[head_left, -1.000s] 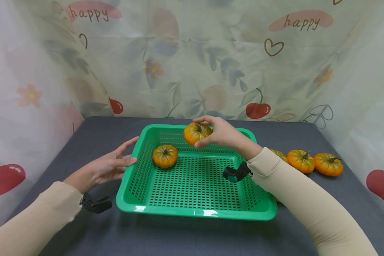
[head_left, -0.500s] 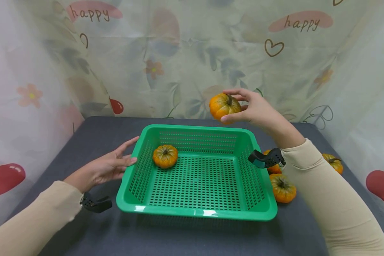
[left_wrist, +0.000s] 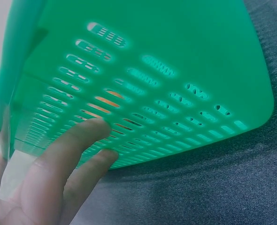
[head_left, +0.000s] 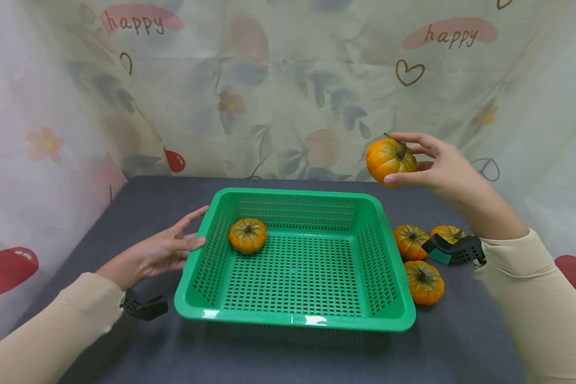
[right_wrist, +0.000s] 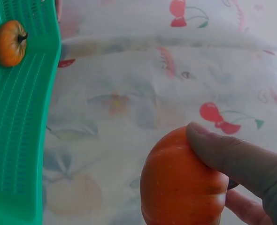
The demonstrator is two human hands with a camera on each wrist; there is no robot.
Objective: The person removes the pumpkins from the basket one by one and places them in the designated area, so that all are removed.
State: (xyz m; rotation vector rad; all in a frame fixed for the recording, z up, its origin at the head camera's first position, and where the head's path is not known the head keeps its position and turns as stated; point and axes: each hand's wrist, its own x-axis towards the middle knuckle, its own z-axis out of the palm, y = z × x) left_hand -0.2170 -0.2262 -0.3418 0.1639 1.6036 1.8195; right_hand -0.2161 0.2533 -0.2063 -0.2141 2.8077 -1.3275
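My right hand point(head_left: 453, 165) pinches a small orange pumpkin point(head_left: 391, 160) between thumb and fingers, raised above the table beyond the basket's far right corner. That same pumpkin point(right_wrist: 183, 183) is close up in the right wrist view. My left hand point(head_left: 165, 249) holds the left rim of a green plastic basket point(head_left: 293, 319). In the left wrist view, two fingers point(left_wrist: 84, 133) rest against the basket's slotted outer wall point(left_wrist: 176, 70). Inside the basket, near its left wall, sits another small pumpkin point(head_left: 247, 236).
Right of the basket, several pumpkins stand on the dark table point(head_left: 288, 357): one at the front point(head_left: 424, 282), one behind it point(head_left: 409, 241), and one point(head_left: 446, 233) partly hidden by the right wrist's black band point(head_left: 453, 249). A printed curtain point(head_left: 288, 106) encloses the back and sides.
My right hand has lifted the pumpkin from over the basket's far side and carried it rightward, past the far right corner. The left hand, basket and pumpkin inside have stayed put.
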